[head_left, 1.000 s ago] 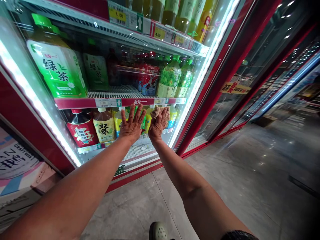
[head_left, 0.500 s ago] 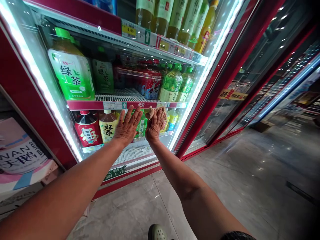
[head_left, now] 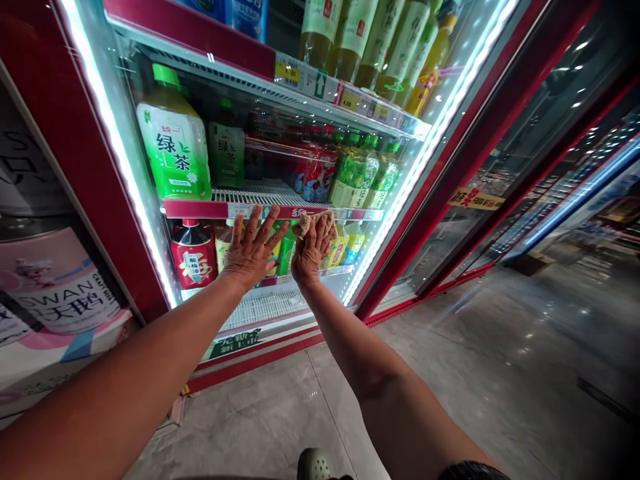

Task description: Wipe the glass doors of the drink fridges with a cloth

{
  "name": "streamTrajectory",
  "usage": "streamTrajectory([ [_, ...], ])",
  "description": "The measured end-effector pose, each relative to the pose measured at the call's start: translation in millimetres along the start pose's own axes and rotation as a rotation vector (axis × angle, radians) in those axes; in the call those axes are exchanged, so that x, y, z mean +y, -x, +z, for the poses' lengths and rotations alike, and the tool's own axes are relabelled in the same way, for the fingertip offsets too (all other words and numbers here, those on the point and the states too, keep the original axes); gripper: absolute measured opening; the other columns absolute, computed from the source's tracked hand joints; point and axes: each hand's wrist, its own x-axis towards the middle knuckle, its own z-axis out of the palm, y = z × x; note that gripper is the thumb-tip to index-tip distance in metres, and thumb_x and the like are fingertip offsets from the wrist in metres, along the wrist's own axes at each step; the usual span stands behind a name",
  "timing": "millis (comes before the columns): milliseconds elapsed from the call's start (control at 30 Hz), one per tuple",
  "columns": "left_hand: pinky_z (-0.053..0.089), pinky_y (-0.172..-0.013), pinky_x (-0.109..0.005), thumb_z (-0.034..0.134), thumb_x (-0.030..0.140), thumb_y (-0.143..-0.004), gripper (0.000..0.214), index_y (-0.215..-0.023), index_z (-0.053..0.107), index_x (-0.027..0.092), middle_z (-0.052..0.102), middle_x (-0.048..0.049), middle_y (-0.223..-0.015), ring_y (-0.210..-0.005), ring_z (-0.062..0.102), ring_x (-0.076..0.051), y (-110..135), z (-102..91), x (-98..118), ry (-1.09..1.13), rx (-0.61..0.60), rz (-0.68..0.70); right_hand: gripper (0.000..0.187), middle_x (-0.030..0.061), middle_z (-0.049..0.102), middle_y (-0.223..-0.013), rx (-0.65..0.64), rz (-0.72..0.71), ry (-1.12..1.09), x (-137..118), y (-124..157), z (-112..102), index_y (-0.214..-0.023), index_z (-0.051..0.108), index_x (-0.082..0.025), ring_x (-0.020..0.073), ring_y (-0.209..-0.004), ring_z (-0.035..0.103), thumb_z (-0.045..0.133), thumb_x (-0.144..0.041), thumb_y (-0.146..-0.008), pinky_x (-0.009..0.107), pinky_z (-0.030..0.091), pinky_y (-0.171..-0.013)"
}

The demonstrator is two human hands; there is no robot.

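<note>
- Inside lit cooler (head_left: 260,364): bottles (head_left: 194,263) on shelves, green-tea bottle (head_left: 175,150) at left.
- Left hand (head_left: 247,257): arm outstretched, palm forward, fingers spread apart.
- Right hand (head_left: 307,259): fingers close together over tan cloth (head_left: 329,219), before red shelf edge (head_left: 195,209).

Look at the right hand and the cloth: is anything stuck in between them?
Nothing that I can see. The right hand lies right on the cloth, with its fingers over it. The left hand is spread open off to the left, apart from the cloth, so it isn't in between.
</note>
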Motion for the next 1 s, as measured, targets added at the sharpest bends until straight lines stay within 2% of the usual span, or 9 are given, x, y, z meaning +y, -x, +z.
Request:
streamTrajectory([
  [233, -0.022, -0.123, -0.064, 0.085, 0.028, -0.077, 0.114, -0.166, 0.015, 0.038, -0.001, 0.0003, -0.175, -0.155, -0.026, -0.03, 11, -7.0, -17, 0.0, 0.011, -0.007, 0.056, 0.0106, 0.031, -0.172, -0.105, -0.044, 0.065, 8, 37, 12, -0.158, 0.045, -0.027, 0.0299, -0.164, 0.004, 0.034, -0.034, -0.103, 0.067, 0.012, -0.125],
  [467, -0.02, -0.125, -0.062, 0.078, 0.026, -0.083, 0.1, -0.165, 0.022, 0.035, 0.005, 0.0032, -0.176, -0.159, -0.019, -0.033, 22, -19.2, -25, 0.027, 0.013, -0.01, 0.06, 0.0112, 0.022, -0.174, 0.0, -0.03, 0.067, -16, 6, 9, -0.163, 0.034, -0.025, 0.0268, -0.164, -0.001, 0.03, -0.037, -0.104, 0.063, 0.015, -0.126],
  [567, -0.018, -0.125, -0.06, 0.074, 0.024, -0.085, 0.097, -0.165, 0.021, 0.035, 0.004, 0.0052, -0.176, -0.159, -0.018, -0.034, 26, -21.6, -30, -0.001, 0.04, 0.007, 0.059, 0.0132, 0.025, -0.173, -0.025, -0.035, 0.084, -15, 19, 12, -0.161, 0.037, -0.024, 0.0275, -0.164, 0.002, 0.034, -0.037, -0.104, 0.065, 0.015, -0.126],
  [667, -0.019, -0.125, -0.061, 0.078, 0.021, -0.08, 0.105, -0.166, 0.02, 0.035, 0.002, 0.0018, -0.176, -0.158, -0.024, -0.03, 28, -18.9, -39, -0.017, 0.049, 0.058, 0.059, 0.0138, 0.027, -0.172, -0.044, 0.005, 0.091, -15, 31, 16, -0.161, 0.038, -0.025, 0.0286, -0.163, 0.005, 0.035, -0.037, -0.103, 0.067, 0.015, -0.125],
  [733, -0.02, -0.125, -0.061, 0.08, 0.021, -0.078, 0.108, -0.166, 0.019, 0.035, 0.001, 0.0004, -0.176, -0.156, -0.028, -0.027, 27, -16.7, -45, -0.031, 0.032, 0.087, 0.059, 0.0143, 0.024, -0.173, -0.022, 0.019, 0.084, -22, 28, 17, -0.162, 0.036, -0.023, 0.0286, -0.163, 0.004, 0.033, -0.038, -0.104, 0.067, 0.014, -0.125],
  [867, -0.021, -0.125, -0.06, 0.074, 0.019, -0.082, 0.105, -0.167, 0.013, 0.036, -0.002, 0.0024, -0.176, -0.155, -0.031, -0.024, 27, -17.1, -52, -0.077, -0.015, 0.105, 0.061, 0.0131, 0.017, -0.175, 0.036, -0.038, 0.057, -42, 11, 18, -0.165, 0.026, -0.024, 0.0268, -0.163, 0.002, 0.029, -0.039, -0.106, 0.066, 0.013, -0.126],
  [1000, -0.018, -0.127, -0.056, 0.071, 0.017, -0.083, 0.101, -0.167, 0.017, 0.034, -0.002, 0.0038, -0.176, -0.155, -0.031, -0.023, 29, -23.2, -55, -0.133, -0.066, 0.112, 0.061, 0.0153, 0.02, -0.174, 0.063, -0.021, 0.06, -47, 26, 31, -0.165, 0.028, -0.023, 0.0282, -0.163, 0.0, 0.028, -0.038, -0.106, 0.069, 0.015, -0.124],
])
